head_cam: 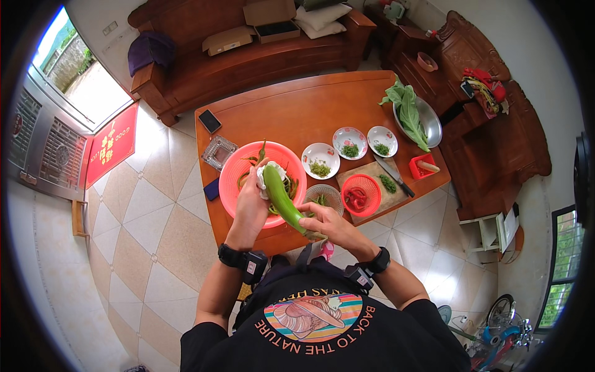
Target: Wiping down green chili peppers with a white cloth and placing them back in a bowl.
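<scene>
A long green eggplant (281, 195) lies slantwise between my hands, above the near side of a large pink plastic basket (228, 204). My left hand (251, 209) supports its upper end with a crumpled white cloth or tissue (261, 183) against it. My right hand (327, 223) grips the stem end. Long green peppers (292, 186) lie in the basket, partly hidden by the left hand and the eggplant. Just right of it is a grey mesh basket (335, 197) with small green peppers, beside a small red basket (372, 202) of red peppers.
A kitchen knife (394, 176) and chopped greens (387, 183) are on a wooden cutting board (402, 195). Three patterned plates hold chopped greens. A steel bowl (434, 125) with large leaves, a red container (417, 172), a glass ashtray (220, 152) and a phone (210, 121) stand around.
</scene>
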The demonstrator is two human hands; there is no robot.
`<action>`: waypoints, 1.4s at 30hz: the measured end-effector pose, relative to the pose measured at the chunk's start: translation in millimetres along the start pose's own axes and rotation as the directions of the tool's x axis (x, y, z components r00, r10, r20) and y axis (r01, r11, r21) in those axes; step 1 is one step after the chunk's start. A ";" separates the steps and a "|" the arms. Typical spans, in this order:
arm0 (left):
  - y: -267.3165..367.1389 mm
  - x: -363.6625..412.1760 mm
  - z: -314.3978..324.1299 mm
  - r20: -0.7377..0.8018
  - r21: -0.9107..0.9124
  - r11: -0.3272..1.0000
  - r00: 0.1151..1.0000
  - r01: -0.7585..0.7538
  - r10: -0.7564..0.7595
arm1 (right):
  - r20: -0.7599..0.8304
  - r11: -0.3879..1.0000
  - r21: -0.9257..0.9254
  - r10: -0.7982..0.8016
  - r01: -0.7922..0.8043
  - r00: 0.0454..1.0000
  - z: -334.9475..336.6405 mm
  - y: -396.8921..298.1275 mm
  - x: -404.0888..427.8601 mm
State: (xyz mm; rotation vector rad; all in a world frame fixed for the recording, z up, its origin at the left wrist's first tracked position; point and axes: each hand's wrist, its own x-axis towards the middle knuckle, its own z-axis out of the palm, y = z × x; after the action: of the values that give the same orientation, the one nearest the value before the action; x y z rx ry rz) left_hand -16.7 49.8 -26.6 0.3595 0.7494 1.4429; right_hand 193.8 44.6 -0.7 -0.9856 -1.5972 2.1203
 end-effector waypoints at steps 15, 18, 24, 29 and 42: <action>-9.3 -9.9 24.8 -0.073 0.114 0.993 0.997 -0.012 0.020 | 0.001 0.984 0.177 -0.002 0.002 1.000 -1.9 -0.2 1.0; -12.3 -12.2 29.8 -0.084 0.119 0.993 0.996 -0.029 0.039 | -0.006 0.981 0.192 0.008 -0.006 1.000 -1.5 -1.6 1.3; -18.5 -10.9 21.7 -0.058 0.107 0.994 0.998 0.024 -0.017 | -0.012 0.971 0.237 0.012 -0.008 1.000 -3.8 3.6 3.7; -25.1 -14.7 27.0 -0.067 0.080 0.997 0.998 0.019 -0.013 | -0.035 0.972 0.236 -0.005 0.013 0.999 -3.5 -1.8 4.3; -39.5 -34.1 36.5 0.075 -0.003 0.973 0.970 0.231 -0.230 | -0.290 0.978 0.063 -0.172 0.198 0.941 -9.2 6.3 18.0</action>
State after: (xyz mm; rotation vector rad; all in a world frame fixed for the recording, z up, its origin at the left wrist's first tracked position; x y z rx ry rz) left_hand 38.5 19.4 -17.1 0.3042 0.6984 1.2080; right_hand 188.1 60.1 -14.0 -1.0131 -1.3813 1.8159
